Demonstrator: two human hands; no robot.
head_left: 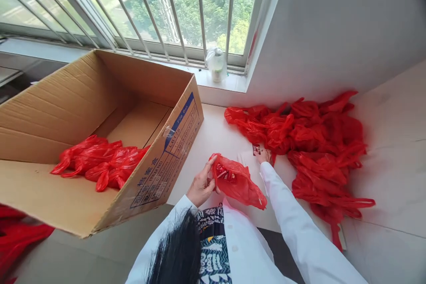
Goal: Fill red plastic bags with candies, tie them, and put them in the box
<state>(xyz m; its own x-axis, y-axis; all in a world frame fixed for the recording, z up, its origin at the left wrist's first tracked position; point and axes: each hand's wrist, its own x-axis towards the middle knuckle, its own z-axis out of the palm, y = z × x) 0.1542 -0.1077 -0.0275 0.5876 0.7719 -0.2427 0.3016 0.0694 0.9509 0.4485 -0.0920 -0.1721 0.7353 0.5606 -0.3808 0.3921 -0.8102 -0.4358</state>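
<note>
My left hand grips the rim of a red plastic bag, thumb and fingers closed on its edge. The bag's mouth gapes toward me, and small red printed packets show inside. Farther out on the white table, my right hand has its fingers at a small dark-red printed packet and seems to pinch it. White sheets of paper lie just left of that hand. Right beside it is a large heap of red plastic bags with knotted or loose handles.
An open cardboard box stands at the left, with several tied red bags in it. More red plastic shows at the lower left. On the windowsill stands a clear bag-wrapped container, before a barred window. A wall bounds the right side.
</note>
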